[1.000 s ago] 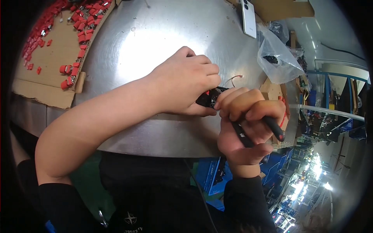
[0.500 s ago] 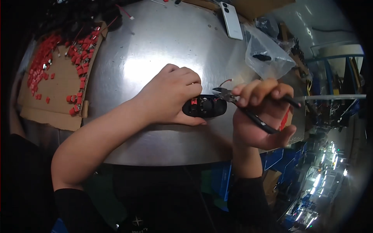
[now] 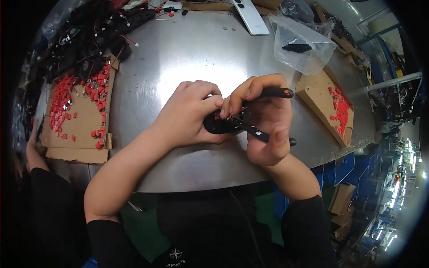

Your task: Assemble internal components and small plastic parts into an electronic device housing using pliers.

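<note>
My left hand [image 3: 185,114] is closed round the left end of a small black rounded plastic housing [image 3: 215,126] and holds it against the metal table. In my right hand [image 3: 270,120] is a pair of wire cutters [image 3: 255,132] with black handles, spread apart in the palm. Their jaws point left at the housing's inside, close to my left thumb and fingers. My right fingertips hide the jaw tips, so I cannot tell what they touch.
Cardboard trays of small red parts stand at left [image 3: 85,143] and right [image 3: 315,91]. Black housings with wires [image 3: 96,38] are heaped far left. A white phone [image 3: 252,18] and a clear plastic bag [image 3: 301,58] lie at the back. Another person's arm [image 3: 33,152] shows at the left edge.
My right hand has moved left with the wire cutters, bringing their jaws from beside the housing to over it. The view has shifted, so the right tray now shows fully.
</note>
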{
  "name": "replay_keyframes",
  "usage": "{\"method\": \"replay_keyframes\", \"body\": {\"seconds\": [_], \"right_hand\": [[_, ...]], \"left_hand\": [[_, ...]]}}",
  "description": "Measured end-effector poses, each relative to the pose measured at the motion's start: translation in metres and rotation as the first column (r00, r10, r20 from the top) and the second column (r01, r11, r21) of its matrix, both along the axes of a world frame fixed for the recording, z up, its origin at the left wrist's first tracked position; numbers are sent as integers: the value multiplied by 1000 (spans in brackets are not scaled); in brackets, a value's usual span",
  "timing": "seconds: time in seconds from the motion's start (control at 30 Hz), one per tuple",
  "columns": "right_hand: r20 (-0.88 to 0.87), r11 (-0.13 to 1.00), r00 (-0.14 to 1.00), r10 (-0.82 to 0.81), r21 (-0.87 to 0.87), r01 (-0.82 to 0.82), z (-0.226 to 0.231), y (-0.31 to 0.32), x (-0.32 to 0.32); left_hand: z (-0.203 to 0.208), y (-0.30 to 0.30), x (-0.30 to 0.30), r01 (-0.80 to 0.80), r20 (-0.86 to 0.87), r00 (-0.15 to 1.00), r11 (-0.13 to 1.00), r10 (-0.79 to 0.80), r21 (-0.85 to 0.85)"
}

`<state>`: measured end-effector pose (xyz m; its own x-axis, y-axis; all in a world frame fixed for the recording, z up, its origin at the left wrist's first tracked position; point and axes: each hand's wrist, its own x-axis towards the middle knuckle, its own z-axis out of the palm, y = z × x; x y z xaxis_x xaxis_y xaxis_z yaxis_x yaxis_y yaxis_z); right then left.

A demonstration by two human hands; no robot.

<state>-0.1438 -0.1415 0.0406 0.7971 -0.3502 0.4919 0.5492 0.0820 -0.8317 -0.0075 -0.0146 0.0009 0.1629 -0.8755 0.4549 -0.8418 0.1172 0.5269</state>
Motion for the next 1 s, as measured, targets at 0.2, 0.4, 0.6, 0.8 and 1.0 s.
{"method": "replay_keyframes", "body": {"seconds": [0.2, 0.4, 0.6, 0.8, 1.0], "right_hand": [[-36, 978, 997, -68, -199, 59, 6, -2, -1], [-64, 966, 994, -92, -248, 73, 6, -4, 1], [-78, 951, 991, -111, -297, 84, 3, 5, -2], [-6, 904, 997, -80, -422, 70, -5, 9, -2], [48, 935, 999, -2, -353, 19, -1, -1, 4]], "left_hand": [[-2, 1, 0, -18, 9, 1000, 1000, 18, -18], [-4, 1, -1, -35, 12, 999, 999, 36, -33], [-3, 1, -1, -24, 56, 998, 999, 26, -40], [-5, 4, 2, -39, 64, 997, 999, 41, -28], [-5, 4, 7, 20, 43, 999, 1000, -20, 15]]}}
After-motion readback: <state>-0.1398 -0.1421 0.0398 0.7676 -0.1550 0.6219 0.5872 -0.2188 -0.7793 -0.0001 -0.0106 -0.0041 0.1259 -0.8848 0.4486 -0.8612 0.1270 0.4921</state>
